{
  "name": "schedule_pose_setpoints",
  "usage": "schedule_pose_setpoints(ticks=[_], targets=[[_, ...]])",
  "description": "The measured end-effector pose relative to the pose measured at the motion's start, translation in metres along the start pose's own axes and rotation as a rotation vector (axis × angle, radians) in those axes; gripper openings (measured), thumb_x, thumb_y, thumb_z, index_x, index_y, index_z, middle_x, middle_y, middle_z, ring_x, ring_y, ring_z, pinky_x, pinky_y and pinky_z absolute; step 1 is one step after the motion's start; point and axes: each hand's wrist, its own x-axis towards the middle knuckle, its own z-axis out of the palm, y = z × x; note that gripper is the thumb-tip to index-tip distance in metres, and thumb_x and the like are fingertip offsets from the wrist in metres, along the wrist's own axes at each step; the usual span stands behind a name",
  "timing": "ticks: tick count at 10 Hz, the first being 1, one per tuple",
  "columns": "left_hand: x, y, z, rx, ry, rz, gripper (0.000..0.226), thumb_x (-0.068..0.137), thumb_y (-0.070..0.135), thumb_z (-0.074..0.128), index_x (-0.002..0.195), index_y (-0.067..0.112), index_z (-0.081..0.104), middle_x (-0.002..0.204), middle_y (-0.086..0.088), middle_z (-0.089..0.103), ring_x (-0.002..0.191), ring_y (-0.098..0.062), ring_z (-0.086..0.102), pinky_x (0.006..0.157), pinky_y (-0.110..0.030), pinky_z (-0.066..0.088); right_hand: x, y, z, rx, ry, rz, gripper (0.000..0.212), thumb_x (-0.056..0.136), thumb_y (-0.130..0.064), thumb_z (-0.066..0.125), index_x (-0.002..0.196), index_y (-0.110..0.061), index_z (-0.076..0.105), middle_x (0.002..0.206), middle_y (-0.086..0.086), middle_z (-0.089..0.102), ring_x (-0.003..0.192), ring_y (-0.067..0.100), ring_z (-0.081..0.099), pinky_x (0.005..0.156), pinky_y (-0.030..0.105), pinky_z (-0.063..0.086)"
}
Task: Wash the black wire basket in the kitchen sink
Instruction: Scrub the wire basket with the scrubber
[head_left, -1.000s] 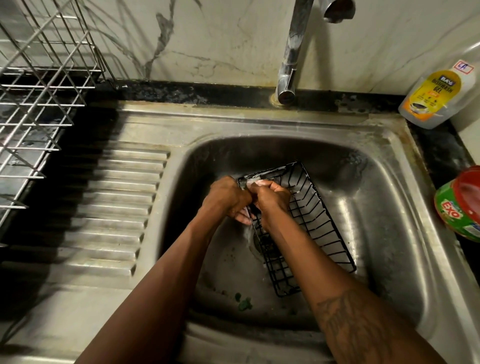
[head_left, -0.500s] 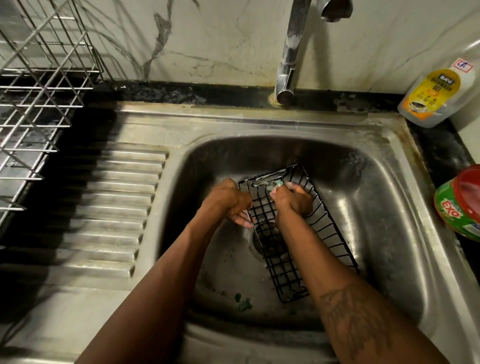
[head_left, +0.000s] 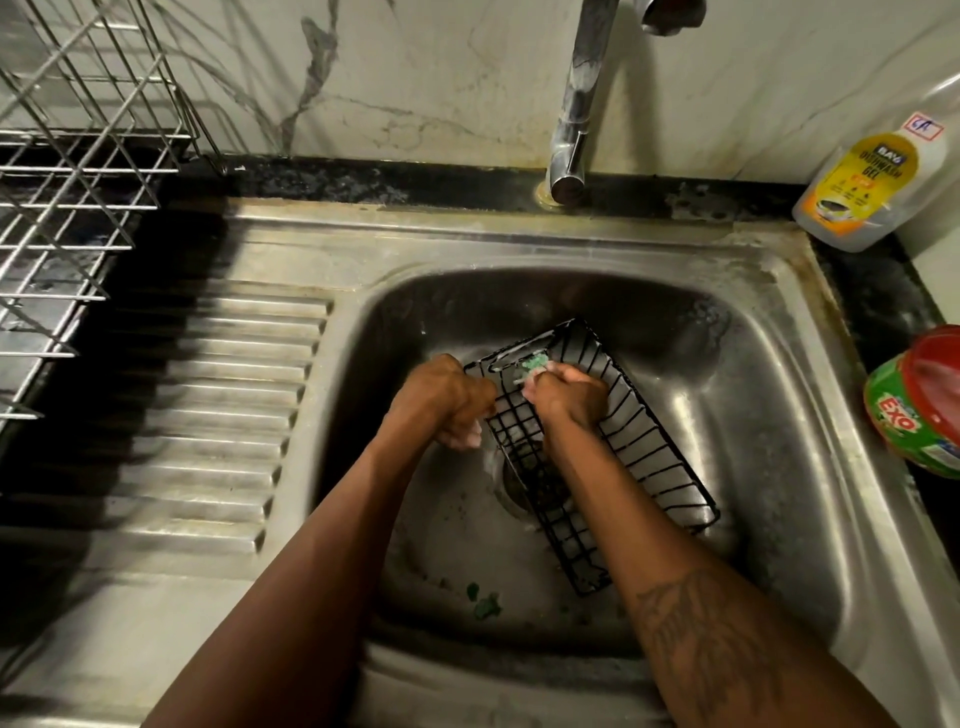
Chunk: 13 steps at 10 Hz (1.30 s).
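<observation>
Task is mid-scrub, as I judge it. The black rectangular wire basket (head_left: 613, 457) lies in the basin of the stainless steel kitchen sink (head_left: 779, 332), tilted, its far end toward the back-left of the basin & its near end toward the front, sitting over the drain. Suds show on the far-end wires & on the fingers, so soaping is under way at that end. No water runs from the chrome tap (head_left: 576, 124), so rinsing looks not yet done. The long right side & near end show no foam that I can make out; prob. left to scrub, then rinse & drain.

Left hand (head_left: 447, 400): fingers curled closed on the basket's far-left rim, steadying it. Whether the grip wraps a wire fully I cannot tell; the fingertips are tucked under.

Right hand (head_left: 569, 397): inside the basket at the far end, fingers bunched tight round a small green scrub pad (head_left: 532, 364), pressing it on the wires. Only the pad's tip shows past the fingers.

Green bits (head_left: 485, 603) lie on the basin floor nr the front edge, apart from the basket. Clear dishwash gel bottle with yellow label (head_left: 872, 182) stands at the back-right corner of the sink surround; green-and-red round soap tub (head_left: 919, 405) is at the right edge.
</observation>
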Motion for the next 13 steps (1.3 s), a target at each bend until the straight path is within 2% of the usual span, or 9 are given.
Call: schedule_pose_setpoints(ticks=[1,2,3,4,6,7,8,10,13], targets=[[0.005,-0.01,-0.003,0.185,0.256,0.162,0.032,0.082,0.039,0.076,0.093,0.009,0.071,0.075,-0.007,0.072,0.069,-0.022,0.07,0.064,-0.026,0.052,-0.003,-0.002,-0.001,-0.14,-0.108,-0.038,0.022,0.088,0.0,0.071,0.103,-0.015,0.074,0.073,0.001,0.071,0.062,0.011,0.069,0.052,0.015,0.054],[0.002,-0.013,-0.001,0.232,0.516,0.533,0.054,0.08,0.035,0.077,0.131,0.019,0.066,0.108,-0.005,0.075,0.103,-0.023,0.07,0.087,-0.024,0.052,-0.005,-0.002,-0.002,-0.215,-0.135,-0.103,0.018,0.088,-0.002,0.071,0.087,-0.02,0.074,0.072,0.0,0.072,0.064,0.012,0.07,0.06,0.021,0.06],[0.004,-0.01,0.003,0.202,0.484,0.674,0.04,0.084,0.028,0.074,0.123,0.024,0.071,0.108,-0.001,0.076,0.101,-0.018,0.072,0.093,-0.027,0.056,-0.001,-0.001,0.001,-0.19,0.006,-0.176,0.025,0.087,-0.003,0.071,0.076,-0.026,0.07,0.08,0.002,0.075,0.075,0.017,0.074,0.072,0.032,0.064],[0.007,-0.011,0.008,0.256,0.512,0.733,0.01,0.087,0.028,0.073,0.092,0.023,0.08,0.083,0.003,0.076,0.077,-0.011,0.071,0.079,-0.028,0.06,-0.003,0.003,0.005,-0.091,0.17,-0.11,0.018,0.085,-0.004,0.073,0.085,-0.022,0.074,0.089,0.004,0.076,0.081,0.017,0.074,0.075,0.033,0.064],[0.004,-0.013,0.008,0.313,0.535,0.611,0.035,0.087,0.052,0.068,0.083,0.018,0.077,0.075,0.001,0.072,0.067,-0.014,0.064,0.068,-0.028,0.055,-0.01,0.005,0.008,-0.195,0.058,-0.019,0.01,0.085,-0.013,0.073,0.078,-0.018,0.077,0.072,-0.004,0.074,0.07,0.013,0.072,0.067,0.027,0.062],[0.001,-0.015,0.011,0.443,0.491,0.551,0.039,0.086,0.053,0.056,0.083,0.018,0.073,0.082,-0.002,0.072,0.069,-0.018,0.059,0.065,-0.029,0.048,-0.016,0.004,0.012,-0.308,-0.099,-0.087,0.007,0.085,-0.013,0.074,0.083,-0.017,0.079,0.078,-0.006,0.074,0.074,0.012,0.07,0.073,0.026,0.06],[-0.008,-0.012,0.005,0.465,0.418,0.452,0.038,0.093,0.043,0.049,0.094,0.012,0.071,0.094,-0.01,0.073,0.085,-0.03,0.069,0.072,-0.037,0.055,-0.021,0.004,0.008,-0.394,-0.08,-0.148,0.01,0.085,-0.006,0.073,0.082,-0.015,0.076,0.08,-0.003,0.073,0.072,0.011,0.07,0.069,0.02,0.058],[-0.004,-0.008,0.002,0.217,0.171,0.33,0.03,0.098,0.024,0.053,0.088,0.001,0.068,0.079,-0.016,0.076,0.069,-0.03,0.076,0.071,-0.042,0.064,-0.026,-0.006,0.007,-0.342,-0.073,0.04,0.02,0.081,-0.001,0.075,0.069,-0.016,0.072,0.071,0.003,0.074,0.062,0.013,0.073,0.062,0.029,0.063],[0.009,-0.012,0.001,0.032,0.072,0.293,0.015,0.096,0.015,0.06,0.095,0.001,0.066,0.084,-0.019,0.075,0.065,-0.03,0.076,0.063,-0.048,0.064,-0.049,-0.016,0.024,0.017,-0.277,-0.139,0.013,0.083,-0.004,0.078,0.086,-0.016,0.077,0.081,0.0,0.076,0.076,0.011,0.072,0.069,0.02,0.058]])
